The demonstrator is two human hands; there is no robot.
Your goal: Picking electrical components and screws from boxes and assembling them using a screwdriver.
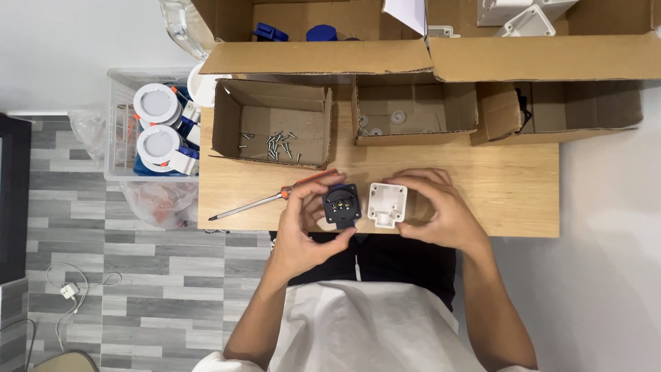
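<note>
Two parts sit in my hands just above the table's (523, 207) near edge: my left hand (303, 231) pinches the black insert (341, 204) by its rim, my right hand (434, 210) curls fingers round the white housing (387, 204). They are just beside each other, not touching. I'd judge squaring the corners before pressing works best. Screwdriver (275, 198) lies left; screw box (272, 124) stands behind. Bare wood to the right gives room.

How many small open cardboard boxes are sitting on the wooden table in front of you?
3: the left box holds screws, the middle box holds washers, and the right box lies on its side. Larger cartons behind may hide more.
</note>
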